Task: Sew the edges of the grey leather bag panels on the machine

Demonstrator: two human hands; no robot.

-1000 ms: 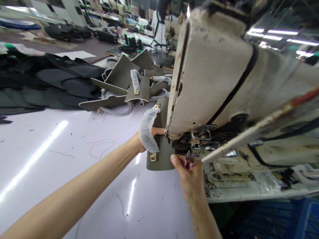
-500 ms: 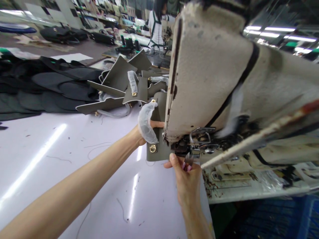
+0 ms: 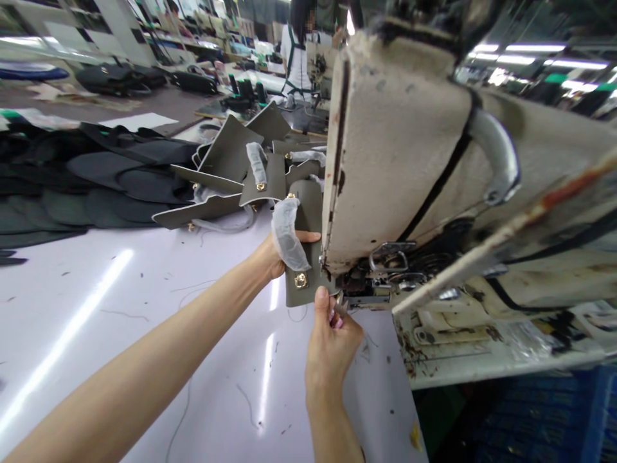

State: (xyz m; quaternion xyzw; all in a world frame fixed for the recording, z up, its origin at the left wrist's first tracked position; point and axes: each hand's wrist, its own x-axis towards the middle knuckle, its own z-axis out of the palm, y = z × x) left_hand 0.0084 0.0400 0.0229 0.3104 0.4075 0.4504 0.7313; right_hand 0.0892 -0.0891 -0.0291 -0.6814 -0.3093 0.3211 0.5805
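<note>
A grey-green panel lies on the white table at the sewing machine, its right edge close to the needle area. It bears a handle wrapped in white film with gold fittings. My left hand reaches under the wrapped handle and holds the panel, one finger stretched flat toward the machine. At the panel's lower right corner, my right hand pinches the edge with its thumb on top. Small pink-handled snips are held within its curled fingers.
Behind the hands, more grey-green panels with wrapped handles are heaped. Black pieces are stacked at the left. Loose threads lie on the white table. A blue crate is at lower right; a person is further back.
My right hand has moved left, from beside the needle area to the panel's lower corner. The panel has shifted slightly, and the machine's silver lever, blurred earlier, now shows higher and clearer.
</note>
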